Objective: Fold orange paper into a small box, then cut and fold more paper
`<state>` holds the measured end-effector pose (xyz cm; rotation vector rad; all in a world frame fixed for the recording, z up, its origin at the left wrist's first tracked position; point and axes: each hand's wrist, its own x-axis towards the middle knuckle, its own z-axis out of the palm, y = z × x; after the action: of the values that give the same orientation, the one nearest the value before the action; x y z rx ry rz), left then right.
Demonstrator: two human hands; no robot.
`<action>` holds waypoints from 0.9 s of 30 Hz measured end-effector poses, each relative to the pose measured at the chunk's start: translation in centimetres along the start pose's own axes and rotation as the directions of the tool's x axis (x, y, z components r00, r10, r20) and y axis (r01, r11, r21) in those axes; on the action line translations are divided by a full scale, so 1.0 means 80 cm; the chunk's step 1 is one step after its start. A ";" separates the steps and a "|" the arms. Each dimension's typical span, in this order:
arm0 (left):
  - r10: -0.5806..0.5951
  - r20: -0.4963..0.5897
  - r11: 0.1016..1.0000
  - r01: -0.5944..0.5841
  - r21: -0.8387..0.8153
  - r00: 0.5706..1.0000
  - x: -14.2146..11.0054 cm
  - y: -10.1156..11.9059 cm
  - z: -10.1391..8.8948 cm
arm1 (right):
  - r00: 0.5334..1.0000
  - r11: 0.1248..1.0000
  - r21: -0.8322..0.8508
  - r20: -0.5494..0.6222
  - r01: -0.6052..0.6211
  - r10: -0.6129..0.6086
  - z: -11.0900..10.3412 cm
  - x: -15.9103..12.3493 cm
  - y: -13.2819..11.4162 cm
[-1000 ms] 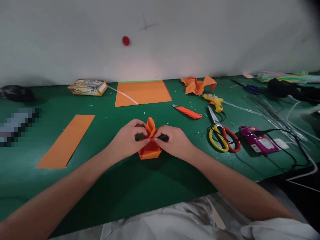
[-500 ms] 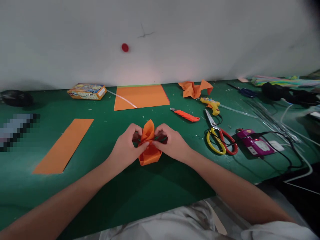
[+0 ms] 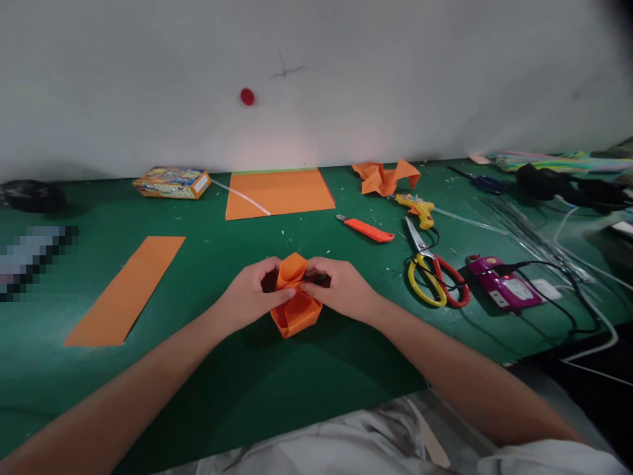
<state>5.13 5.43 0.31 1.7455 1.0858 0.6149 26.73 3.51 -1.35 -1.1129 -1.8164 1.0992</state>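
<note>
A folded piece of orange paper point(image 3: 300, 313) is held between both hands above the green table, its pointed top fold facing away from me. My left hand point(image 3: 254, 290) pinches its left side, the thumb pressing on the middle. From the right, my right hand point(image 3: 339, 287) grips the opposite side, thumb also at the centre. The lower part bulges toward me as a hollow, box-like shape. Parts of the paper behind the fingers are hidden.
Orange sheets point(image 3: 281, 193) lie behind the hands, an orange strip point(image 3: 128, 287) to the left. On the right are a utility knife point(image 3: 369, 229), scissors point(image 3: 430, 267), a yellow glue gun point(image 3: 418, 208), crumpled orange paper point(image 3: 386, 178) and a purple power adapter point(image 3: 504, 284) with cables. A small box point(image 3: 172, 183) stands back left.
Both hands have shifted slightly toward me with the folded paper. Its top point has tipped lower, and the hollow lower part shows more from above.
</note>
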 end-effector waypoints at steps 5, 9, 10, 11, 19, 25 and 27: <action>-0.035 0.022 0.995 0.033 0.097 0.999 0.000 -0.003 -0.015 | 1.000 0.998 -0.064 -0.002 -0.008 0.008 0.001 0.000 -0.002; -0.057 -0.053 0.996 0.061 0.072 0.997 0.000 -0.001 -0.016 | 1.000 0.995 -0.096 -0.002 -0.004 0.004 0.002 -0.001 -0.004; -0.057 -0.058 0.996 0.061 0.068 0.997 0.000 0.000 -0.016 | 1.000 0.995 -0.102 -0.001 -0.005 0.005 0.002 -0.001 -0.004; -0.056 -0.059 0.996 0.060 0.071 0.997 0.000 0.000 -0.015 | 1.000 0.994 -0.109 0.002 -0.009 0.009 0.002 -0.001 -0.004; -0.064 -0.009 0.998 0.064 -0.021 0.998 -0.001 0.003 -0.029 | 0.995 0.982 -0.178 -0.060 0.066 -0.078 -0.001 0.001 0.000; -0.036 -0.037 0.999 0.035 -0.019 0.999 0.002 0.005 -0.040 | 0.999 0.978 -0.205 -0.006 -0.045 0.044 -0.002 0.000 -0.007; -0.043 -0.051 0.999 0.043 -0.006 0.998 0.001 0.006 -0.039 | 0.998 0.979 -0.192 -0.007 -0.068 0.068 -0.003 0.000 -0.008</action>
<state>2.96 6.85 2.04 1.7054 1.1535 0.6383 26.74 3.37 -0.72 -1.2957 -1.9284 0.9763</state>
